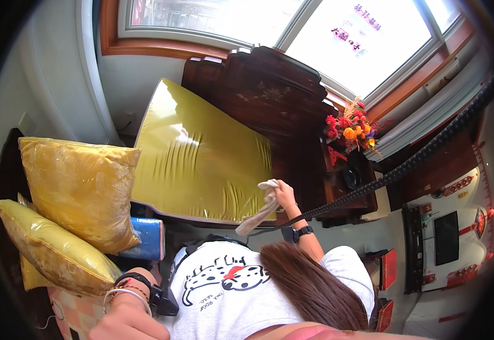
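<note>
My right hand (285, 194) is closed around a pale grey-beige cloth (257, 219), which hangs down from the fingers. It is beside the near right corner of a large yellow-green seat cushion (196, 164) with a shiny, wrinkled surface. Whether the cloth touches the cushion cannot be made out. At the lower left, my left hand (127, 323) is bent back towards my body, with bracelets and a black band around the wrist. Its fingers are hidden. The nearest things to it are yellow cushions (79, 192) piled up, seemingly in clear plastic.
Behind the seat cushion rises a dark carved wooden backrest (264, 85) below a window. Artificial flowers (350, 131) stand on dark furniture at right. A thick black ribbed cord (394, 170) crosses the right side. A blue package (149, 238) lies beside the piled cushions. Red stools (389, 269) stand farther right.
</note>
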{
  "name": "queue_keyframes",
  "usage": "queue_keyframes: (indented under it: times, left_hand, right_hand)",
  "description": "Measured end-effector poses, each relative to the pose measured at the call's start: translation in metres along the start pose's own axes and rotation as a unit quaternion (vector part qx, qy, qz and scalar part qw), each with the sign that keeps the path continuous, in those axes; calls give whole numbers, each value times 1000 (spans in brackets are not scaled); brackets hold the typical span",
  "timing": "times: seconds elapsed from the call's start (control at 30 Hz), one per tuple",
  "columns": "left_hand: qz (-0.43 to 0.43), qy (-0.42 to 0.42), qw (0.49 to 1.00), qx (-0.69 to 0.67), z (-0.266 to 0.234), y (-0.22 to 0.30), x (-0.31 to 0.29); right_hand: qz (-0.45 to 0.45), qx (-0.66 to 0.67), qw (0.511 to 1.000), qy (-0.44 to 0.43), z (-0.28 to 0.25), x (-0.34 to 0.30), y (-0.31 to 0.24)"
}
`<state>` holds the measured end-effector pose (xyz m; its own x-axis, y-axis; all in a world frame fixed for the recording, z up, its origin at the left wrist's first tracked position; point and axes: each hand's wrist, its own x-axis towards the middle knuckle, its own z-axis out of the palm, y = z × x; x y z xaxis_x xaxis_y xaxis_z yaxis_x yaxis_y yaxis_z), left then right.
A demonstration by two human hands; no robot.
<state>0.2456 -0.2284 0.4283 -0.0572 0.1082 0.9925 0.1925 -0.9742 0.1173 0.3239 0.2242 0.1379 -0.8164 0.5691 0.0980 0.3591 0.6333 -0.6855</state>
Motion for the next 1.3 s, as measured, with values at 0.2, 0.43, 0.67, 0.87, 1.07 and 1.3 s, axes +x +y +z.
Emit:
queue_keyframes:
  times: [0.2, 0.43, 0.67, 0.87, 1.07, 1.3]
  left_hand:
    - [-11, -4, 999, 34, 0, 18, -11]
    - [52, 83, 988, 122, 10, 16, -3]
    - [79, 176, 952, 236, 7, 25, -21]
    - [-46, 142, 935, 323, 14, 58, -29]
    - [-135, 568, 756, 297, 42, 56, -125]
    - [-346, 549, 692, 317, 63, 78, -189]
  right_hand:
    - [-88, -6, 994, -60, 47, 69, -61]
    - [-280, 21, 959, -43, 125, 183, -199]
    - [-293, 10, 946, -140, 244, 210, -307]
    - [-385, -72, 907, -152, 343, 225, -313]
    - [-318, -255, 904, -128, 362, 177, -318]
    - [-209, -366, 880, -219, 400, 167, -342]
